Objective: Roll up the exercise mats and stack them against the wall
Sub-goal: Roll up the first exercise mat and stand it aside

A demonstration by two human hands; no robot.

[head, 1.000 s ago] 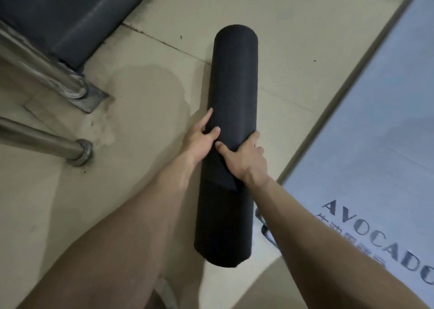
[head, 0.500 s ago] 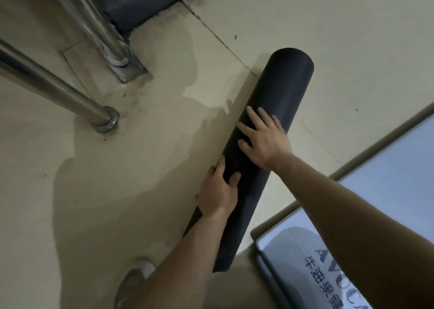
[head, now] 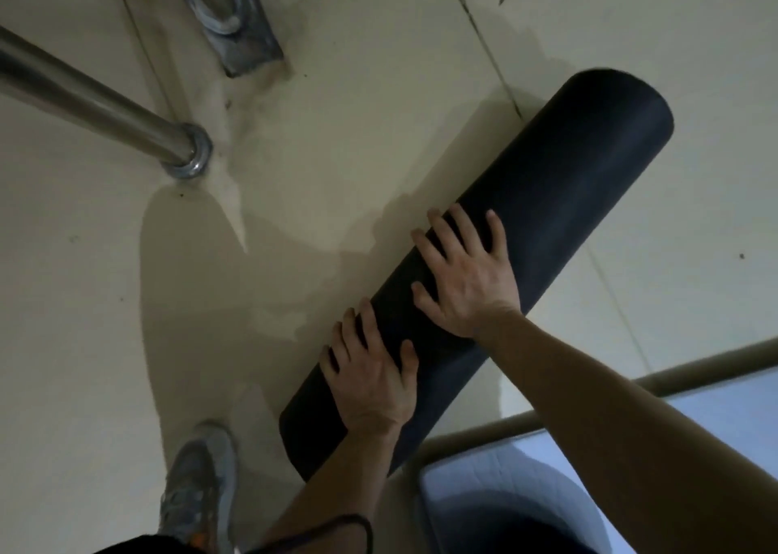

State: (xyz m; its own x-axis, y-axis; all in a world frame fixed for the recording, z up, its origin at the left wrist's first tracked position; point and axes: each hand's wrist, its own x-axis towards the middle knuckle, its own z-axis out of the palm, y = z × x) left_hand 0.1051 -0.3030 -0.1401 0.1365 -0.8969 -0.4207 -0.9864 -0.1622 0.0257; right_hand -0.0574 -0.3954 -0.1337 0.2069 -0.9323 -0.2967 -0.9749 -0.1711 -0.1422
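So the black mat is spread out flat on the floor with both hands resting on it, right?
Not quite. The black mat is rolled into a tube, not spread flat. The head view shows it lying on the floor with the left hand and right hand resting on it.

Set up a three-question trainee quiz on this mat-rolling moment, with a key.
1. True or false: the black mat lies fully rolled on the floor.
2. The right hand is: A) a clenched fist, B) flat on the black mat, C) lifted clear of it.
3. Fill in: the left hand rests on the end of the black mat that lies ___ to the person's shoe.
Key: 1 true; 2 B; 3 nearer.
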